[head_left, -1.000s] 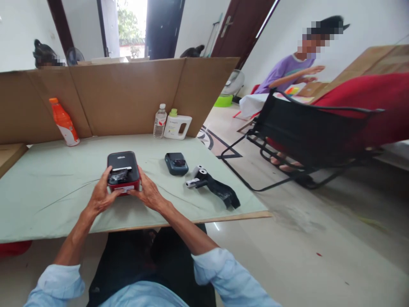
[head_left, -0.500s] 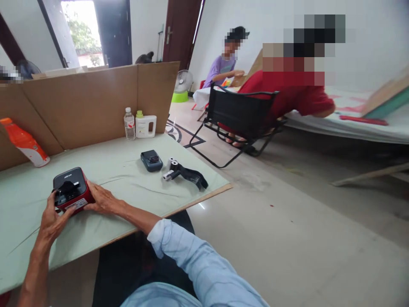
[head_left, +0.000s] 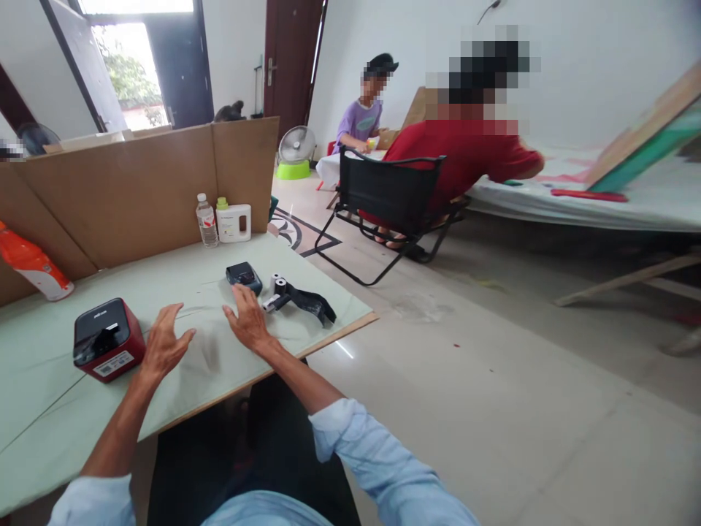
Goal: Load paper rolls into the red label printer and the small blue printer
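Observation:
A red and black label printer point(head_left: 108, 348) sits on the pale green table point(head_left: 164, 277) at my left. My left hand point(head_left: 163, 346) hovers just right of it, fingers spread, holding nothing. My right hand point(head_left: 246, 319) is open too, fingers stretched toward a small dark blue printer point(head_left: 244, 275). Beside that lie two white paper rolls point(head_left: 274, 287) and a black strap-like piece point(head_left: 307, 303).
An orange bottle point(head_left: 30, 264), a water bottle point(head_left: 207, 220) and a white jug point(head_left: 234, 221) stand against a cardboard screen point(head_left: 142, 190). Right of the table, a person in red sits in a black folding chair point(head_left: 391, 201); a person in purple sits farther back.
Both hands have let go of the red printer, which now rests alone on the table. My right hand moved right toward the blue printer. The view kept swinging right.

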`<state>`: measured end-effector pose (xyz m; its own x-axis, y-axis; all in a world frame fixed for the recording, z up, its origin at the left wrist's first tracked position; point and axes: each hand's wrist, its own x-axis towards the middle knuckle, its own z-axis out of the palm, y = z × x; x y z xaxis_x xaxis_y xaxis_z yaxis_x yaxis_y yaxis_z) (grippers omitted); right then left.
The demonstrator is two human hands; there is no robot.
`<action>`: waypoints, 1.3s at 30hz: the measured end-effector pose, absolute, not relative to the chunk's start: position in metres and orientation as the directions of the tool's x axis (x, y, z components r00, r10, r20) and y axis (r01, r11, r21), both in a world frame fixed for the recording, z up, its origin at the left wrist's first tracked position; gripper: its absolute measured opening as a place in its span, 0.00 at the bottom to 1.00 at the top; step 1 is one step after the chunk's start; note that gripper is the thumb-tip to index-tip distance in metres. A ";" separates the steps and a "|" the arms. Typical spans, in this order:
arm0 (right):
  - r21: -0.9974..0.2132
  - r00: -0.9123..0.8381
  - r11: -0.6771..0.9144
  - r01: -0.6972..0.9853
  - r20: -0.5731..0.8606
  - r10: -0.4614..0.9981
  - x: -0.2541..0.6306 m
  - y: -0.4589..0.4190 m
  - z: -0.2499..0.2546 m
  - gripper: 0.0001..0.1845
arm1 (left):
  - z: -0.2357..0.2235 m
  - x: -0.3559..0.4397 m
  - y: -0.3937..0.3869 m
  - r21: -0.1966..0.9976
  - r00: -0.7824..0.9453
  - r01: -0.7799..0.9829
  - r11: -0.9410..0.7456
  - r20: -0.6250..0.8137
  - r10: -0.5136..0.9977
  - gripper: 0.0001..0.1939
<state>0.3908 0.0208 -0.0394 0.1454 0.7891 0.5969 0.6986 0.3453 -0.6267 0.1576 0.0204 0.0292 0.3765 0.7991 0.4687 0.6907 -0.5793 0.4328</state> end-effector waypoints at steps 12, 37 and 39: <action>-0.702 0.281 0.021 0.712 0.312 0.907 0.462 0.081 -0.045 0.28 | -0.002 0.305 0.113 0.580 0.457 0.680 -0.448 0.142 0.878 0.51; -0.759 -0.006 0.356 0.545 0.421 0.907 0.355 0.009 -0.075 0.37 | -0.012 0.160 0.023 0.700 0.217 0.668 -0.252 0.141 0.966 0.50; -0.746 -0.034 0.385 0.543 0.439 0.898 0.358 0.008 -0.076 0.39 | -0.015 0.149 0.029 0.726 0.238 0.638 -0.254 0.128 0.963 0.51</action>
<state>0.3579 0.0081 -0.0761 -0.0338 0.8980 0.4388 0.5431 0.3851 -0.7462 0.1494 0.0291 -0.0145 0.2378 0.9628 0.1283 0.6385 -0.2545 0.7264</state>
